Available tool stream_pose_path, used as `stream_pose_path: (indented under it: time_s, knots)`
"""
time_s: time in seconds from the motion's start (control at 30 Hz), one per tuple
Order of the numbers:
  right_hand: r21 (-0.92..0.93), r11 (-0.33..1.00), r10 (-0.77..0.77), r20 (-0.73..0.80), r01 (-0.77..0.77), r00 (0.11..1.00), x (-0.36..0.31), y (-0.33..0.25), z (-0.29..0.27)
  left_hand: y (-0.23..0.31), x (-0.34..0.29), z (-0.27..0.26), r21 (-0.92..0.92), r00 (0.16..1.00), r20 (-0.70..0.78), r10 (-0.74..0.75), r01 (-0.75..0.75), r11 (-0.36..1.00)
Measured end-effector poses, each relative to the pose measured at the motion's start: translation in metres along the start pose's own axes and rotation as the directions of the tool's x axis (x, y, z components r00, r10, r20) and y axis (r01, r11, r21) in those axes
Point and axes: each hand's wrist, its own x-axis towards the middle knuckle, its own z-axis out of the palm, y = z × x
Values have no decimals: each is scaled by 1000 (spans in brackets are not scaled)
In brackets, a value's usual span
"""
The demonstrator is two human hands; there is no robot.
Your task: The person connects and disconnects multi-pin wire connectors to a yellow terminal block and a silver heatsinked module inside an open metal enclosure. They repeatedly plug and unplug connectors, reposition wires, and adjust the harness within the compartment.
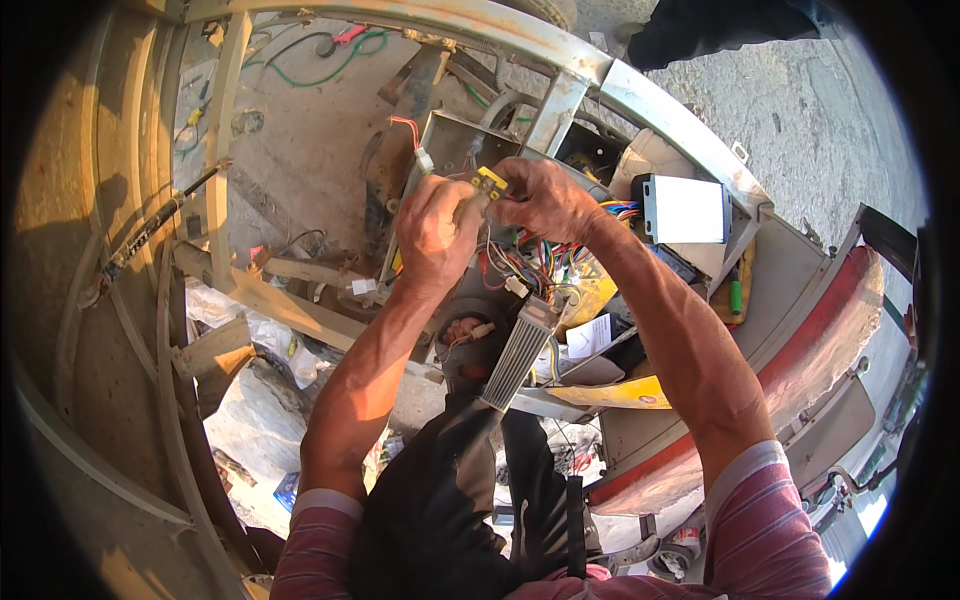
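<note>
Close together above an open metal compartment point(425, 135), my two hands hold a small yellow block-shaped part point(489, 182). My left hand point(437, 228) is closed, its thumb and fingertips pinching the part's left side. From the right, the fingers of my right hand point(548, 200) are bent round the other side. A white plug connector point(424, 161) with red wires stands up just beyond my left fingers. Bundled coloured wires point(540, 262) lie below my hands, and a ribbed metal box point(520, 352) leans under them. My fingers hide much of the yellow part.
A white-faced box point(686, 210) with coloured wires sits right of my right forearm. The metal frame point(660, 110) curves across the far side, with brown panels point(120, 200) at left. A green cable point(330, 70) lies on the far ground. Red-edged bodywork point(810, 320) stands at right.
</note>
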Motion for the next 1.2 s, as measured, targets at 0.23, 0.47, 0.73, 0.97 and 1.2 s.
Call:
stream_pose_path:
  time_s: [0.23, 0.47, 0.73, 0.97, 1.2]
  knots:
    - [35, 999, -7, -1, 7, 1000, 1, 2, 2, -2, 3, 3, 56, 996, 12, 86, -87, 995]
    - [21, 1000, -9, -4, 9, 1000, 0, 2, 1, -2, 1, -2, -83, 999, 20, -31, 33, 996]
    - [35, 999, -9, 25, 8, 1000, 0, 1, 0, -2, 0, 4, -45, 998, 53, -17, 20, 999]
    - [2, 1000, -2, 15, 2, 1000, 0, 1, 0, -2, -1, 1, -10, 1000, 16, 12, -12, 1000]
    - [6, 1000, 11, 13, -11, 1000, -1, -2, 0, -7, 3, -6, -33, 1000, 17, 18, -17, 999]
